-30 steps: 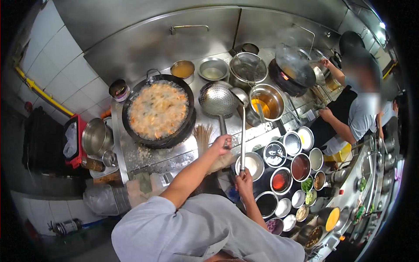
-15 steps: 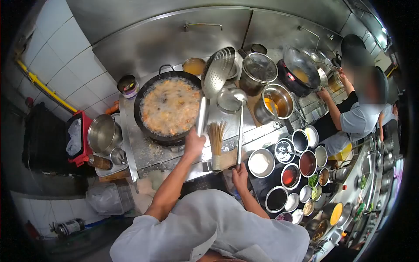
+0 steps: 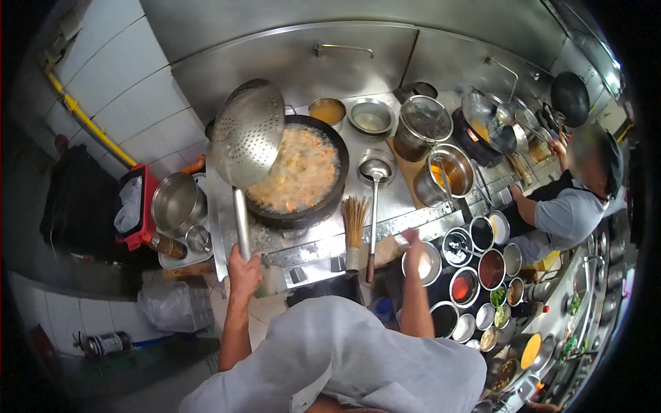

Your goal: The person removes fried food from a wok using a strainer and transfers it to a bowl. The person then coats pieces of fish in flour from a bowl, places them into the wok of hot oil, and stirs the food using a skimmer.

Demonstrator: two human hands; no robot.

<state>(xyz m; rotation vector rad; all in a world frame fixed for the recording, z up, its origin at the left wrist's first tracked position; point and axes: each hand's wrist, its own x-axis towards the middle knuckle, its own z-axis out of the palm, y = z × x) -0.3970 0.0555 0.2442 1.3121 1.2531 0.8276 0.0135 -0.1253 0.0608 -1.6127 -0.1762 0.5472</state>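
My left hand [image 3: 245, 272] is closed around the handle of a large perforated skimmer [image 3: 249, 134]. The skimmer's round head is raised over the left side of a black wok [image 3: 303, 219], hiding part of it. Orange-brown pieces of food [image 3: 306, 165] bubble in foaming oil inside the wok. My right hand [image 3: 413, 249] is blurred and apart from the ladle, in front of the bowl of white powder [image 3: 428, 264]. A ladle [image 3: 374, 206] lies with its head over a small metal bowl [image 3: 385, 157]. A bamboo wok brush [image 3: 354, 230] stands left of the ladle.
Several seasoning bowls [image 3: 491, 270] crowd the right side. A deep pot with orange liquid [image 3: 460, 171] and a strainer-topped pot [image 3: 425, 118] stand behind them. A co-worker [image 3: 561, 213] works at another wok [image 3: 478, 148]. A metal basin [image 3: 179, 202] and a red bin [image 3: 143, 206] are left.
The skimmer has swung from the wok's right side to its left in my left hand. My right hand has let go of the ladle and moved right. The view has shifted too.
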